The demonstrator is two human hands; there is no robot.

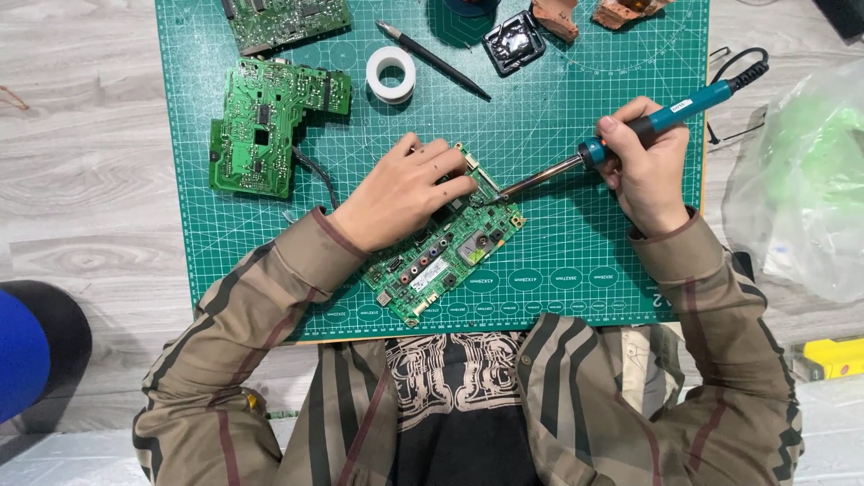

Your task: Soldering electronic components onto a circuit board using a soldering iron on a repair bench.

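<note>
1. left hand (400, 193) lies flat on the circuit board (445, 252), fingers spread, pressing it down; grip released, nothing grasped.
2. circuit board sits tilted near the front middle of the green cutting mat (576, 261), which covers the surface.
3. right hand (646, 171) has its grip clenched around the teal handle of the soldering iron (630, 130); the tip touches the board's upper edge, just beside the left fingertips.
4. second green board (265, 126) lies well apart at upper left; white tape roll (391, 74) and black pen-like tool (432, 58) lie above.
</note>
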